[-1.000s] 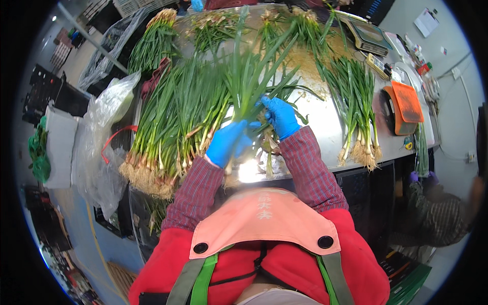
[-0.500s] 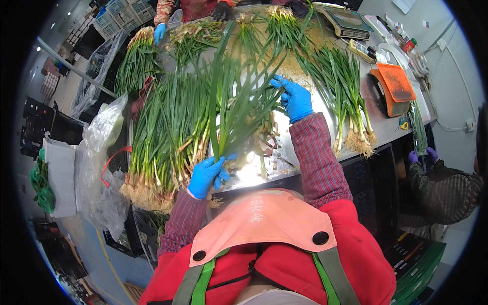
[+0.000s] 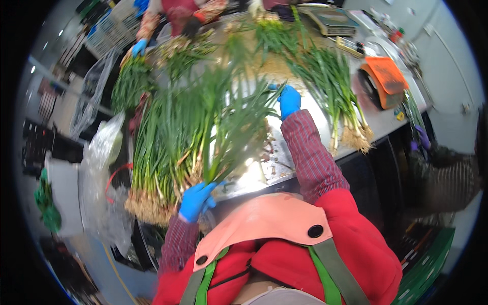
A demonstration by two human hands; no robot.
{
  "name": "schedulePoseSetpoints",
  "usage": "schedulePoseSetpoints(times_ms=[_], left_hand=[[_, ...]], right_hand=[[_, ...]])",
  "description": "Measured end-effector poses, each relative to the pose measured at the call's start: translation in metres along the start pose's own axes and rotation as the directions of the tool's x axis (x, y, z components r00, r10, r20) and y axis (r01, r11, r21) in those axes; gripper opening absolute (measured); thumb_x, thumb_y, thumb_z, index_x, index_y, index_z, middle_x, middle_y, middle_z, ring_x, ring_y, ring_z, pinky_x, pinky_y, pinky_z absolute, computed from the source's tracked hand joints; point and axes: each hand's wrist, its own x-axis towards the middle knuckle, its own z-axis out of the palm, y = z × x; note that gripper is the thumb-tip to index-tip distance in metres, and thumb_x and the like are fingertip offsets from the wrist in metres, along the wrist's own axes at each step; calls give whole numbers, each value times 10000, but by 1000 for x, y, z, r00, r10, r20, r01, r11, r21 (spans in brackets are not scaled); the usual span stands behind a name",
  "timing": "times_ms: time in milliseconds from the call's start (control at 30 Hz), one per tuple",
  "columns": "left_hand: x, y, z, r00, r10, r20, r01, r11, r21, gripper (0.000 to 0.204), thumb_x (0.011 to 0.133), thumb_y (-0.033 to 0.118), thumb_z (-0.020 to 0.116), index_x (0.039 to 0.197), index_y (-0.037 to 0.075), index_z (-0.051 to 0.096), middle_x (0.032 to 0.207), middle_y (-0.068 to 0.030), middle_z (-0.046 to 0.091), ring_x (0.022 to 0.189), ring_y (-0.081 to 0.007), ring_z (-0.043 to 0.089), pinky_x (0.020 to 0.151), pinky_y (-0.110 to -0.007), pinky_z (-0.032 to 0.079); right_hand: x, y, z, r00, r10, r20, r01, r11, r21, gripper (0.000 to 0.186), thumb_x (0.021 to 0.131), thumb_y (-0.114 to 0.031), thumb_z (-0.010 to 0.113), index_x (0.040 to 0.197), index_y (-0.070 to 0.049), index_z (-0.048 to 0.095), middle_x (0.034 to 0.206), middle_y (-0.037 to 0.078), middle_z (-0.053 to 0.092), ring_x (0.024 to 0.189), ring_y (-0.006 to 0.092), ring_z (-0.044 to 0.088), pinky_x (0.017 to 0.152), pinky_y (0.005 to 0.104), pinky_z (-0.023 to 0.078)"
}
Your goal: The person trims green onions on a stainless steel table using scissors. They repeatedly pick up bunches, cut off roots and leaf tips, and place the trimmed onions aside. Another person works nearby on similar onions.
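In my blue-gloved left hand (image 3: 197, 202), low at the table's near edge, a bunch of green onions (image 3: 231, 129) is gripped by the lower stalks. Its long leaves fan up and to the right, blurred by motion. My blue-gloved right hand (image 3: 290, 101) is closed at the far right of these leaves, its fingertips pinching a leaf tip. Left of the bunch lies a large pile of green onions (image 3: 157, 137), roots toward me. Another pile of green onions (image 3: 338, 96) rests to the right of my right hand.
Across the table, a person with a blue glove (image 3: 139, 48) and a dark glove stands near more onions. A scale (image 3: 330, 21) and an orange device (image 3: 386, 81) are at right. A purple-gloved person (image 3: 422, 138) works there. Clear plastic bags (image 3: 104, 147) hang at left.
My left hand has moved a little left and down with the bunch. My right hand has turned and its fingers have closed more. The whole view has shifted slightly.
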Motion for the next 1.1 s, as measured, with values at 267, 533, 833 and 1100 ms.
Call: schedulePoseSetpoints(times_ms=[267,533,833,1100], left_hand=[[45,35,-7,945,297,-138,-326,815,-479,370,991,263,555,1276,27,569,688,17,599,392,-27,333,355,-187,276],[105,101,78,906,308,-290,-423,644,-638,332,974,215,581,1276,81,617,546,101,289,429,-27,254,400,-230,236],[195,98,-19,921,342,-187,-292,289,-912,384,990,233,493,1353,115,537,513,106,325,395,-29,280,394,-211,282],[230,54,-252,802,300,-516,-584,212,-783,642,796,25,471,1420,175,484,485,65,300,384,-87,313,420,-239,328]], right_hand=[[-31,-31,29,875,168,453,46,905,-423,1267,723,-548,772,1476,120,3,1505,372,197,1424,420,243,1165,406,273],[-155,-53,70,426,157,891,321,895,-311,573,842,-388,654,1275,-52,488,946,177,650,837,306,659,789,432,527],[-154,-21,-51,628,184,756,461,695,-552,254,938,-360,558,1042,-136,620,857,118,659,729,304,646,666,418,512],[-143,17,-206,863,-187,470,505,360,-784,118,876,-236,615,932,-135,639,695,158,636,615,376,630,555,481,495]])
